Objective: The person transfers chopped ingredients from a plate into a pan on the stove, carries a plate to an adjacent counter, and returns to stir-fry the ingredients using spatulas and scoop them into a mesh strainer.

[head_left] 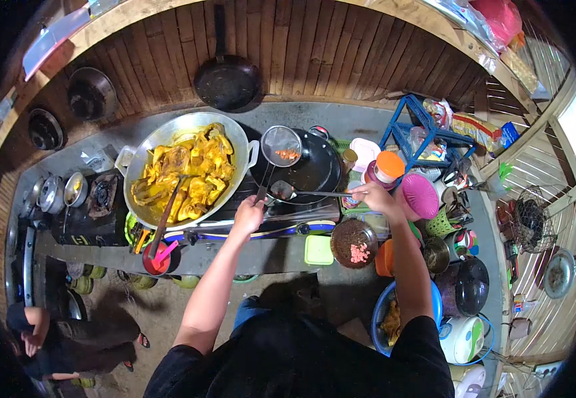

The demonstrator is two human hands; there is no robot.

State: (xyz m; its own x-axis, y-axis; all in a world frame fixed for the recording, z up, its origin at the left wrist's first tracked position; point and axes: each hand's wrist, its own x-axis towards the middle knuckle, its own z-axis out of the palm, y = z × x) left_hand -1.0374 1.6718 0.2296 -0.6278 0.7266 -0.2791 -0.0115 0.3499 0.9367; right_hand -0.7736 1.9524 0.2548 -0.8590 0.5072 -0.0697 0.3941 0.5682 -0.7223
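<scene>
My left hand [249,215] is closed round the handle of a wire-mesh strainer [280,140]. Some reddish pieces [288,154] lie in the strainer, which is over the left side of a dark wok [318,169]. In my right hand [373,198] is the long handle of a ladle [282,190], its head at the wok's near left edge. Left of the strainer, a big metal pan [228,129] holds yellow chicken [198,159] and a long wooden spoon [165,222]. Close below my right hand is a brown bowl [342,257] with pink pieces in it.
A light-green container [318,250] sits beside the brown bowl. A blue rack [412,126], an orange-lidded jar [388,166] and a pink basket [419,197] crowd the right. A blue basin [375,318] stands near my right arm. Another person [69,338] is at lower left.
</scene>
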